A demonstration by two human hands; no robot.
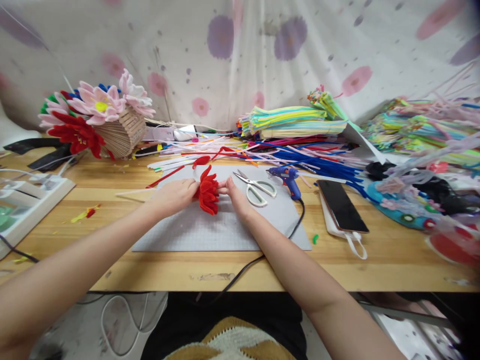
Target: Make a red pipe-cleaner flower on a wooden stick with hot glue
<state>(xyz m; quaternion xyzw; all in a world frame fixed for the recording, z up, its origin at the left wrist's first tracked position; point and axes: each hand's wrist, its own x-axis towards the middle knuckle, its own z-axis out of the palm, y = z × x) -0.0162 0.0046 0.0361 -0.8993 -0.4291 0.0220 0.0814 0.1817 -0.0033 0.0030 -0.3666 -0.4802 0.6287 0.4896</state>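
A red fuzzy pipe-cleaner flower (pixel 208 192) is held just above the grey cutting mat (pixel 157 240), its petals facing right. My left hand (pixel 178 194) is closed around the flower's base on the left; the stem end is hidden by the fingers. From the other side my right hand (pixel 237 197) has its fingertips bent against the petals, closed on their edge as far as I can see. Just beyond the flower lies a loose red petal (pixel 201 161). Scissors (pixel 257 189) with pale handles rest on the mat by my right hand, blades slightly apart.
A blue glue gun (pixel 287 179) lies on the mat's right, its black cord running to the table front. Farther right is a phone (pixel 343 206) on a white power bank. Pipe-cleaner bundles (pixel 292 120) line the back. A flower-filled basket (pixel 125 132) and power strip (pixel 41 205) occupy the left.
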